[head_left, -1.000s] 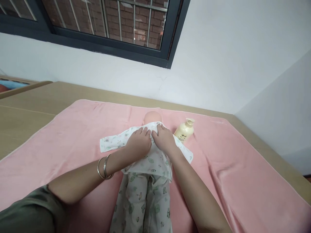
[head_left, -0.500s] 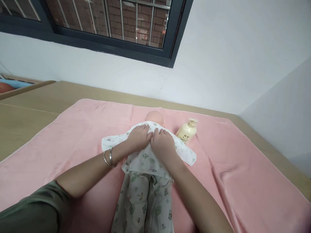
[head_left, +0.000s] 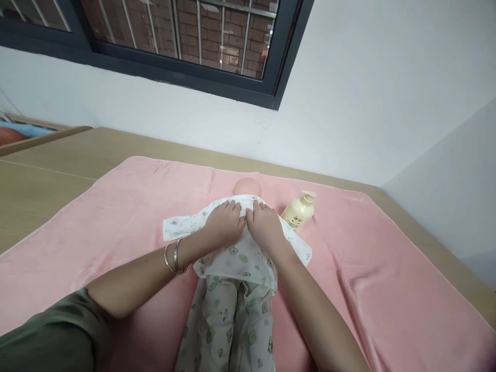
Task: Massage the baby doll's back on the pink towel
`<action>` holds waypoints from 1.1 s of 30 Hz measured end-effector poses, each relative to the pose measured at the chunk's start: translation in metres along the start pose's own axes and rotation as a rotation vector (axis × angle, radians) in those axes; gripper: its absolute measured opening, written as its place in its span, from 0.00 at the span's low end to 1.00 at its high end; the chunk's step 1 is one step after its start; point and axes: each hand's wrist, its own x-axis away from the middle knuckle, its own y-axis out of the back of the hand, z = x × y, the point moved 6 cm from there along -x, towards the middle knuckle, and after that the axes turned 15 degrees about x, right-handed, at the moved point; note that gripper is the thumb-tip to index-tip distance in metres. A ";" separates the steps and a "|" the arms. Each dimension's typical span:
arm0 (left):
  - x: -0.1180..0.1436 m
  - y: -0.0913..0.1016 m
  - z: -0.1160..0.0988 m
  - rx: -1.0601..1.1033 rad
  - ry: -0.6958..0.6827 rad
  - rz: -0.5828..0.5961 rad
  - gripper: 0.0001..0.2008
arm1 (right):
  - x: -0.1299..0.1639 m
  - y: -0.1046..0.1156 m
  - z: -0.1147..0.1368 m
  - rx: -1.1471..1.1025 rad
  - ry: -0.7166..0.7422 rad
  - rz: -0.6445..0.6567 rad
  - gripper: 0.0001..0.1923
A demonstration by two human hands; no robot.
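A doll lies on its back in a white baby shirt (head_left: 241, 262) printed with small green and grey figures, its bald head (head_left: 247, 186) away from me. Matching trousers (head_left: 220, 318) cover its legs. My left hand (head_left: 223, 223) is on the left of the shirt's chest near the neckline, fingers curled over the cloth. On the right side of the same neckline, my right hand (head_left: 265, 226) has its fingers bent onto the fabric. Both thumbs point inward, close together, with a strip of shirt between the hands. The shirt sleeves stretch out to both sides.
A pale yellow pump bottle (head_left: 299, 211) leans beside the right sleeve. Under everything spreads a pink blanket (head_left: 127, 206), wrinkled at right, on a wooden surface (head_left: 50, 178). A white wall and a dark-framed window (head_left: 178, 64) stand behind.
My hands have moved slightly apart along the neckline, and more of the shirt's upper edge shows between them, lying straighter. The bottle stays where it was.
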 end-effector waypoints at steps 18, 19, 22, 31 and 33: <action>0.021 -0.015 -0.008 0.055 -0.041 -0.173 0.27 | -0.010 -0.004 -0.012 -0.086 0.004 0.018 0.25; 0.016 -0.015 -0.001 0.073 -0.040 -0.153 0.26 | -0.005 -0.003 -0.008 -0.047 0.001 0.001 0.26; -0.001 -0.015 0.020 0.153 -0.018 -0.087 0.24 | 0.016 0.003 0.015 0.067 0.078 -0.075 0.24; -0.004 -0.014 0.029 0.259 0.084 -0.214 0.25 | 0.010 -0.002 0.008 -0.078 0.070 0.018 0.29; -0.005 -0.014 0.030 0.285 0.086 -0.221 0.25 | 0.000 -0.009 0.000 -0.123 0.031 0.002 0.31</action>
